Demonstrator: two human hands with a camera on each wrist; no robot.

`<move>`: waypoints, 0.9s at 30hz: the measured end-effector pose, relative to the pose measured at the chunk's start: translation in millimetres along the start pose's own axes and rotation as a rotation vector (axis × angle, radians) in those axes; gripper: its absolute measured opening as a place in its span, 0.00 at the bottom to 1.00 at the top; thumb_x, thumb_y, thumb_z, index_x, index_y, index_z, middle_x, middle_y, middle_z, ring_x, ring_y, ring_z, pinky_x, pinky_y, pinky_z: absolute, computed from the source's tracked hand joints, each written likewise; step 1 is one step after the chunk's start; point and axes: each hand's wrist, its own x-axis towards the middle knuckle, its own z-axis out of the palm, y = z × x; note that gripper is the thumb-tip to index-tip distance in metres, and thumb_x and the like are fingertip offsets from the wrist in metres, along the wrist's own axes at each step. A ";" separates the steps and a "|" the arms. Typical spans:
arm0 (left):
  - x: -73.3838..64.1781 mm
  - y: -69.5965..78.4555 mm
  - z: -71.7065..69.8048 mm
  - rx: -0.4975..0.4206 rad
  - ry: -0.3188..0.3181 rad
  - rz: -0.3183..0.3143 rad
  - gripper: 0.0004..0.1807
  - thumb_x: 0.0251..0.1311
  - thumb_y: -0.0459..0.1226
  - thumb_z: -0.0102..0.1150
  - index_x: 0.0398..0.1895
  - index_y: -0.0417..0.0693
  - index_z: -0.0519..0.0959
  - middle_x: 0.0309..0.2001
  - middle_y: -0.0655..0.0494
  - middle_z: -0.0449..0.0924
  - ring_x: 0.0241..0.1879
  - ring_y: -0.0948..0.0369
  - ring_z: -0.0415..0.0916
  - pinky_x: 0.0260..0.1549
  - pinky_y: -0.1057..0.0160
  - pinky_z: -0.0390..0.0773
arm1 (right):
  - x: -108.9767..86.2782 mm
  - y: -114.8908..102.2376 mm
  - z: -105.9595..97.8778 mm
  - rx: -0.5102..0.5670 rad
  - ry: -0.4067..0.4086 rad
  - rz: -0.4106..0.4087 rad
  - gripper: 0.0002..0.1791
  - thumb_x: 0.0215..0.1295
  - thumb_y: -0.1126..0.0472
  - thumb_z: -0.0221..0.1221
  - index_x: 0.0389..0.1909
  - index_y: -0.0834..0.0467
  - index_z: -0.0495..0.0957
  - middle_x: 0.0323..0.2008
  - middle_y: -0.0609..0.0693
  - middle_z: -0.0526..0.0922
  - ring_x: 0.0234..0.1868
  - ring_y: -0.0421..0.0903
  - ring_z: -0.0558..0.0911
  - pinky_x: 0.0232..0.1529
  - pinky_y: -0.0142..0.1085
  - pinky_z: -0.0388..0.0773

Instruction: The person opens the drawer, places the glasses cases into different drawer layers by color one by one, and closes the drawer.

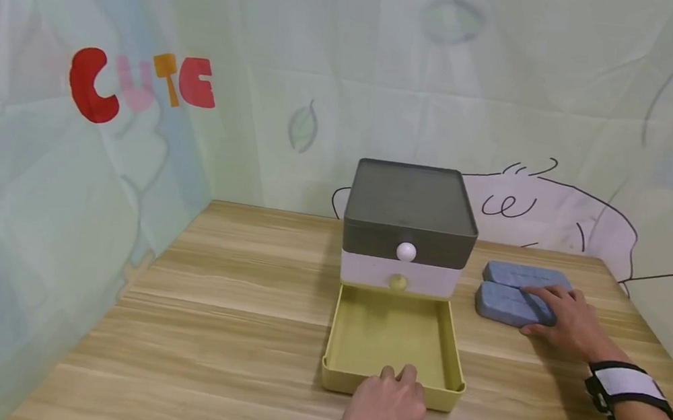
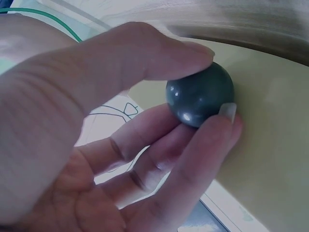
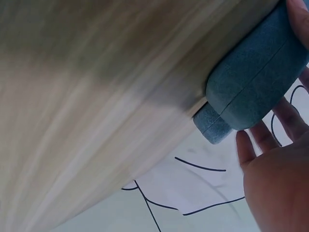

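A small desktop drawer unit (image 1: pixel 413 197) has a dark grey top tier, a whitish middle tier and a yellow bottom drawer (image 1: pixel 388 330) that is pulled out, with nothing in it. At the drawer's front, my left hand (image 1: pixel 384 407) pinches a dark, shiny round knob (image 2: pixel 200 94) between thumb and fingers; the head view hides this knob. To the right of the unit lie two blue-grey cases side by side. My right hand (image 1: pixel 572 320) grips the nearer case (image 1: pixel 506 304), thumb on its near side and fingers over it. Behind it lies the farther case (image 1: pixel 519 273).
Everything stands on a wood-grain table (image 1: pixel 230 308). Printed cloth walls (image 1: pixel 304 44) enclose its back and sides, with "CUTE" lettering at the left. Bands are strapped round both wrists. The open drawer juts toward the near edge.
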 end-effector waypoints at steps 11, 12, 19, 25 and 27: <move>0.7 1.3 -3.0 -0.010 -0.035 -0.010 0.18 0.47 0.34 0.64 0.08 0.55 0.67 0.18 0.64 0.62 0.15 0.70 0.54 0.06 0.73 0.54 | -6.5 2.5 4.3 0.016 0.071 -0.133 0.38 0.50 0.59 0.77 0.62 0.63 0.74 0.51 0.67 0.77 0.49 0.67 0.81 0.44 0.62 0.77; 0.8 1.6 -3.2 -0.007 -0.037 -0.012 0.18 0.47 0.34 0.64 0.08 0.55 0.68 0.18 0.64 0.62 0.15 0.70 0.54 0.06 0.73 0.54 | -7.0 3.4 5.4 0.017 0.085 -0.147 0.38 0.49 0.59 0.77 0.62 0.64 0.75 0.51 0.67 0.77 0.49 0.66 0.80 0.44 0.61 0.78; -0.3 2.6 -1.3 -0.005 -0.027 -0.013 0.18 0.47 0.34 0.64 0.08 0.55 0.68 0.18 0.63 0.62 0.15 0.70 0.53 0.06 0.73 0.55 | -8.2 5.9 7.0 0.007 0.160 -0.201 0.39 0.46 0.62 0.78 0.61 0.63 0.76 0.50 0.64 0.77 0.48 0.61 0.79 0.43 0.54 0.74; -1.2 3.4 1.5 0.007 0.009 -0.014 0.19 0.50 0.26 0.45 0.07 0.55 0.66 0.18 0.64 0.61 0.15 0.70 0.53 0.06 0.73 0.54 | -11.7 -0.2 -1.2 -0.002 0.165 -0.175 0.38 0.48 0.62 0.77 0.63 0.61 0.76 0.51 0.62 0.77 0.49 0.58 0.78 0.43 0.55 0.75; -1.3 3.4 1.1 0.008 -0.003 -0.008 0.19 0.50 0.27 0.46 0.07 0.55 0.66 0.18 0.64 0.61 0.15 0.70 0.53 0.06 0.74 0.54 | -13.1 -3.0 -3.9 -0.007 0.168 -0.170 0.39 0.48 0.62 0.77 0.64 0.61 0.76 0.51 0.62 0.77 0.49 0.58 0.78 0.43 0.55 0.74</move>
